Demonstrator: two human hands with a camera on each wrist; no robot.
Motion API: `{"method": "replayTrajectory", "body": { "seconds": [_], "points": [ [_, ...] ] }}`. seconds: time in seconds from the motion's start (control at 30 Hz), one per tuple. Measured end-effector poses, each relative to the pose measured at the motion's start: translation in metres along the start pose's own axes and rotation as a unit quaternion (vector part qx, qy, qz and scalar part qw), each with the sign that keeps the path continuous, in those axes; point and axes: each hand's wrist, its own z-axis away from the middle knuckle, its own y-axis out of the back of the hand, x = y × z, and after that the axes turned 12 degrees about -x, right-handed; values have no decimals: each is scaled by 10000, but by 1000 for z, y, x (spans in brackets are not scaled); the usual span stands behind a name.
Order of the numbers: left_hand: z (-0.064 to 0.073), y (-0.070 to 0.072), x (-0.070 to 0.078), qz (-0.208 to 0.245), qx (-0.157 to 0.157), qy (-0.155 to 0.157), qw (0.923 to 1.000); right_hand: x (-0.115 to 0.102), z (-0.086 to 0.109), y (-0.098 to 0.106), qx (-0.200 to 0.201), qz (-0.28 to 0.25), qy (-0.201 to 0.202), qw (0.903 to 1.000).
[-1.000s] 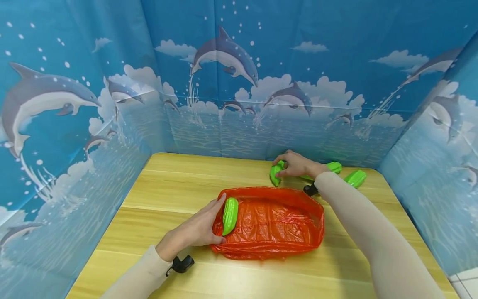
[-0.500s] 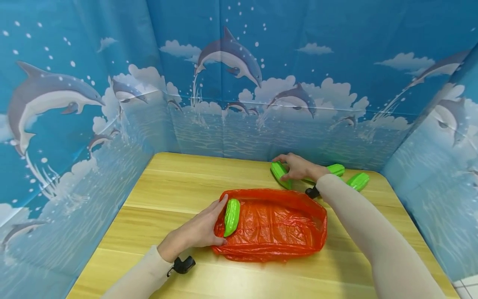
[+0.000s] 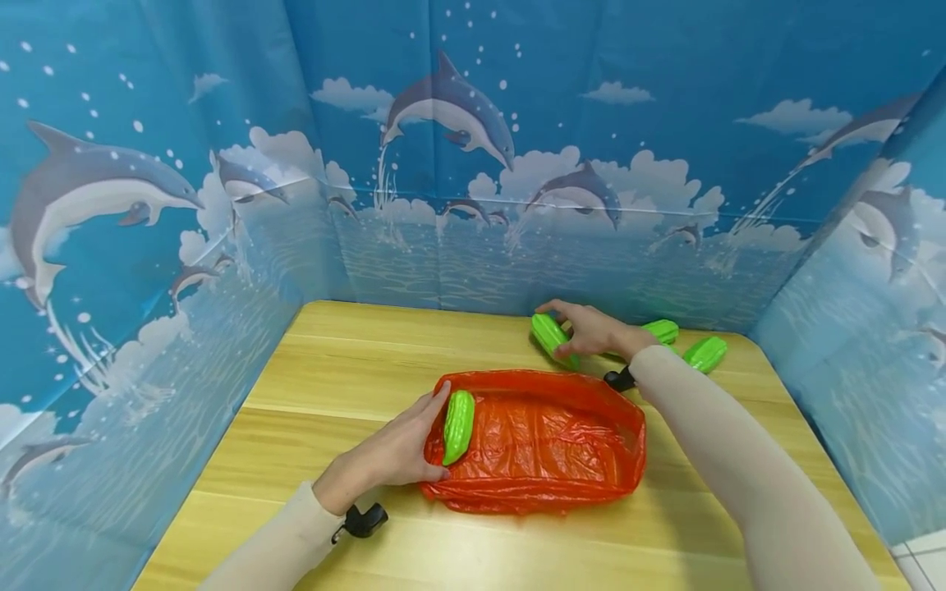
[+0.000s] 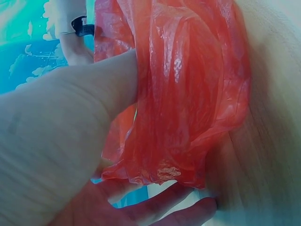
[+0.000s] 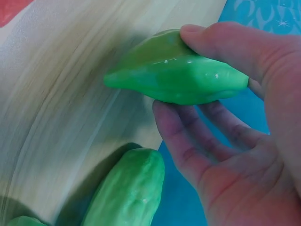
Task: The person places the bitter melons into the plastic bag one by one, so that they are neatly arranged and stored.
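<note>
At the back of the table my right hand grips a green ribbed bitter melon. In the right wrist view the pointed melon lies between the thumb above and several fingers below. My left hand holds the left end of a red plastic bag, whose mouth is spread wide. In the left wrist view the thumb goes inside the bag, with other fingers outside it. Another bitter melon lies inside the bag at its left end, beside the left hand.
Two more bitter melons, one partly behind the right wrist and one by the forearm, lie at the back right of the wooden table. A blue dolphin-print curtain borders the back and sides.
The bitter melon at my right hand has turned from a curved-looking pose to a slanted one, and now sits raised slightly in the grip. The left hand and bag stay put.
</note>
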Motion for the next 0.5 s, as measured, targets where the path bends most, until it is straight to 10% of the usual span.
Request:
{"method": "replayTrajectory", "body": {
  "seconds": [0.5],
  "points": [
    [-1, 0, 5, -60, -35, 45, 10000, -22, 15, -2, 794, -76, 497, 9956]
  ]
}}
